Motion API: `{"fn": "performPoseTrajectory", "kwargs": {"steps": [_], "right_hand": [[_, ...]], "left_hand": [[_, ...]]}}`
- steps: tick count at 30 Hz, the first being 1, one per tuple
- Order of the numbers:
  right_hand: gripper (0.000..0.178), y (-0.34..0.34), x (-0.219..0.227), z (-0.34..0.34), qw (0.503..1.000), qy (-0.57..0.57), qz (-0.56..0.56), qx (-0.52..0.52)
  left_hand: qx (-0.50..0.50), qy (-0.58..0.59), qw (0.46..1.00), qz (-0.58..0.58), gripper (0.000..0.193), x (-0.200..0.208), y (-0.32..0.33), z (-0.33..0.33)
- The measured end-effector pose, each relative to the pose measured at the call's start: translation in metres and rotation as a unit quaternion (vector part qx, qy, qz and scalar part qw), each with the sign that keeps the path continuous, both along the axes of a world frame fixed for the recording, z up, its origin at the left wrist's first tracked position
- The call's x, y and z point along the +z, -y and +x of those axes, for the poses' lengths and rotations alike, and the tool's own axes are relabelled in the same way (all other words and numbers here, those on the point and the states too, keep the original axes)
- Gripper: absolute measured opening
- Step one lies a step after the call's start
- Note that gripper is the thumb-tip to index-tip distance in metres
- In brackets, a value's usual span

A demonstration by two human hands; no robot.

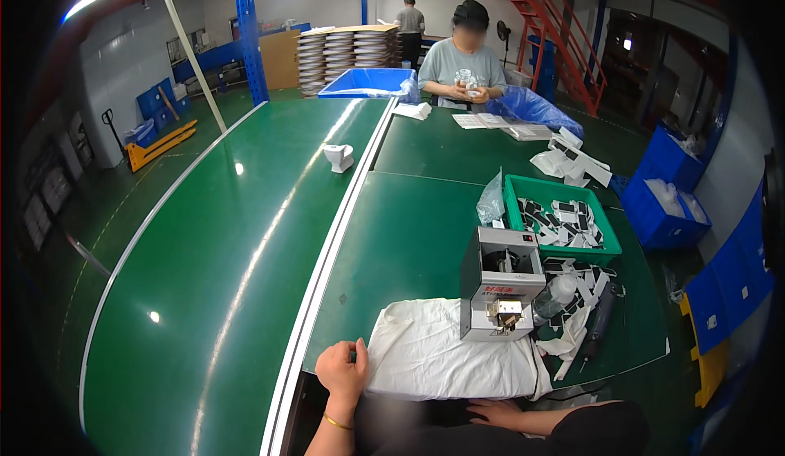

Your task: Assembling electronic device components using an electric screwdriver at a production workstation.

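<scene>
My left hand (342, 368) rests at the table's near edge, just left of a white cloth (446, 350). Its fingers are curled in, and I see nothing in them. Low in my lap lies my right hand (496, 413), fingers stretched out and holding nothing, below the cloth's front edge. A small grey benchtop machine (500, 288) stands at the cloth's right end. Beside it are a clear plastic bottle (558, 294), a crumpled white rag (568, 343) and a dark, long-bodied tool (599, 325) that looks like an electric screwdriver.
Behind the machine, a green crate (609, 239) holds several black-and-white pieces; more lie loose beside it. A green conveyor belt (188, 276) on the left carries a white toilet-shaped piece (338, 158). Across the table a person (463, 60) handles clear items near blue bins (368, 82).
</scene>
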State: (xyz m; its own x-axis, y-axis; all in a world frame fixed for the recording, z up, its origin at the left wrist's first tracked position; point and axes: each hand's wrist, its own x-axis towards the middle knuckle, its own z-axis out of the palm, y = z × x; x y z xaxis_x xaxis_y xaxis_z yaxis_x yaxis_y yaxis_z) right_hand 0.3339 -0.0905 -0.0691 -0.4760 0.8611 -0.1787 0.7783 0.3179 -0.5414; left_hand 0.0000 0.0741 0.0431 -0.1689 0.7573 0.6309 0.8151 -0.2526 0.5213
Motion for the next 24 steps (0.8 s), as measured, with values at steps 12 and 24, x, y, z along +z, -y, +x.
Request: {"fn": "performPoseTrajectory", "kwargs": {"steps": [12,24], "right_hand": [[0.031,-0.004,-0.014,-0.005,0.994,-0.096,-0.004,-0.049],[0.029,-0.005,-0.012,-0.002,0.991,-0.108,-0.056,-0.054]], "left_hand": [[0.004,0.0,1.0,-0.006,0.024,0.001,-0.002,0.002],[0.012,-0.005,1.0,-0.007,0.023,0.004,0.0,0.004]]}}
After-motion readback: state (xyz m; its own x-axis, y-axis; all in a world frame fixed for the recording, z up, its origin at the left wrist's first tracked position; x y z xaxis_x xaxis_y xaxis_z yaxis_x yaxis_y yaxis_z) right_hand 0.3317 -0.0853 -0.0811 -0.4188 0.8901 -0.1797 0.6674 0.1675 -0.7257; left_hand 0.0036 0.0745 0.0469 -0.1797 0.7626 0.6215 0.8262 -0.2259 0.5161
